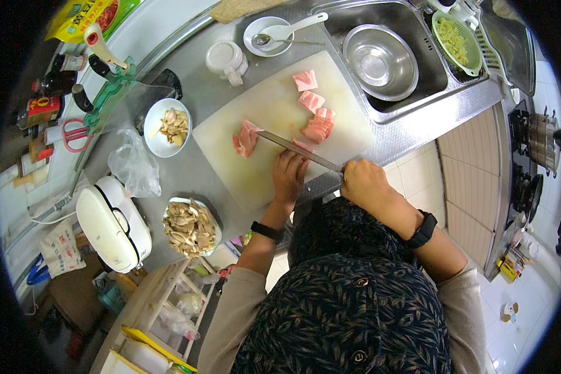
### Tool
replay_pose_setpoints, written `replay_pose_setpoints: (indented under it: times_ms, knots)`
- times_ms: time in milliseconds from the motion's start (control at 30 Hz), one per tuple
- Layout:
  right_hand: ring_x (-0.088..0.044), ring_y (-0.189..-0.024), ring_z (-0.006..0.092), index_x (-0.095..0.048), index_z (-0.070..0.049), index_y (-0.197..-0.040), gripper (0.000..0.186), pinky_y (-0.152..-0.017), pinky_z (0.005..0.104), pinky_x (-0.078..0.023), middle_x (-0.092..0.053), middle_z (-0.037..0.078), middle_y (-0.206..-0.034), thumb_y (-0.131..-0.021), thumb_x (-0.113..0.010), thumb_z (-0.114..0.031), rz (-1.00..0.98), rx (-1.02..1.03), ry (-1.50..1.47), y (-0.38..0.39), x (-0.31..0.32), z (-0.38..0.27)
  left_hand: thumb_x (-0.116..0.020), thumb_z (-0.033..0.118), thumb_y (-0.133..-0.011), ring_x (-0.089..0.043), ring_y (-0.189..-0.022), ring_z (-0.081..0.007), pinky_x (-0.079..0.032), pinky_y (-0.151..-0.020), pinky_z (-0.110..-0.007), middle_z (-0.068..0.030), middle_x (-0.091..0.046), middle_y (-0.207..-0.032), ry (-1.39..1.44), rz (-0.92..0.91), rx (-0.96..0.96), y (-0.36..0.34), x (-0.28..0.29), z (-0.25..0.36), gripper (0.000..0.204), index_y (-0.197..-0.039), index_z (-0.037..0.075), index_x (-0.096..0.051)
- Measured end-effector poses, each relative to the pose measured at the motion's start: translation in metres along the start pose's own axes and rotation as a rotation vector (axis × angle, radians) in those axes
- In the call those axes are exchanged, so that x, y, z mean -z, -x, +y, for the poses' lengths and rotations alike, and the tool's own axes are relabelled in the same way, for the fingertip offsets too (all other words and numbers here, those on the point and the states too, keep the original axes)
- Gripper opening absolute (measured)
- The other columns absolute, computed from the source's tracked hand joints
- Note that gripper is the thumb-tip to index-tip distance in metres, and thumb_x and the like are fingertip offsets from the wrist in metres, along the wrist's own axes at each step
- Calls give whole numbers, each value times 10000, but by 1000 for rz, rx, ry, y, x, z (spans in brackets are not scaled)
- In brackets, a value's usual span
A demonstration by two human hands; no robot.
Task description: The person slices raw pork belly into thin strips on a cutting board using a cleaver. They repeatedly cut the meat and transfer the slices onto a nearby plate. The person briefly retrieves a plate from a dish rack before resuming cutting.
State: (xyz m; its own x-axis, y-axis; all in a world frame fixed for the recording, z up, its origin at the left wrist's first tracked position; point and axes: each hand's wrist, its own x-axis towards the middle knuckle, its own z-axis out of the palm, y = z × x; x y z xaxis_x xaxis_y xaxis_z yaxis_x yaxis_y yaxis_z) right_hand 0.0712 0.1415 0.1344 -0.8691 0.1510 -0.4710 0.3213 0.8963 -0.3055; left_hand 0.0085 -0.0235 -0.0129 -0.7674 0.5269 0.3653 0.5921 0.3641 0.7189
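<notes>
My right hand is closed round the handle of a kitchen knife, whose blade points to the far left over a white cutting board. Just below the blade, my left hand has its fingers bent down on a piece of raw meat, most of which is hidden by hand and knife. By the knife's tip lies a larger pink chunk of meat. Sliced meat sits beyond the blade, with separate pieces farther up the board.
A bowl of mushrooms and a white bowl of chopped pieces stand on the left, near a plastic bag. A lidded jar and a bowl with spoons are behind the board. The sink at right holds a metal basin.
</notes>
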Motion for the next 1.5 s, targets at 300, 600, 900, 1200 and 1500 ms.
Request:
replay_pose_setpoints:
  times_ms: [300,600,900,1200,1500]
  knots:
    - [-661,-710,311,-631,-23,-778,150,-633,390,-542,-653,161,-754,-711,-633,-157,-164,-124,41,-32,-15,-9,-674,75,-767,-538,-971,-337,-435,-852,-422,-119,-578,-1030,10,-9,28,5,-9,-6,220,-971,49,-596]
    - [-648,-724,345,-635,-22,-729,146,-666,418,-533,-642,189,-744,-691,-609,-160,0,-36,-67,-54,-38,-11,-685,62,-753,-541,-951,-297,-447,-818,-396,-100,-564,-1021,25,42,60,8,-9,-2,229,-963,35,-601]
    - [-645,-729,351,-661,-6,-797,181,-694,419,-527,-650,195,-778,-731,-600,-163,-182,-204,-125,-16,-4,43,-632,77,-807,-533,-981,-284,-422,-872,-381,-110,-582,-1025,46,-4,80,-4,4,16,159,-961,36,-623]
    - [-603,-694,409,-662,-30,-842,177,-656,459,-498,-611,231,-716,-760,-572,-159,100,-51,-365,25,-10,32,-646,74,-792,-534,-994,-314,-426,-879,-398,-136,-579,-1043,83,57,113,0,-7,13,199,-979,9,-619]
    - [-606,-631,378,-637,-52,-924,223,-611,462,-493,-595,206,-636,-723,-584,-132,88,-8,-198,54,-4,19,-630,87,-766,-501,-1005,-390,-414,-883,-443,-191,-550,-1066,-96,21,24,11,-15,-6,301,-1053,5,-590]
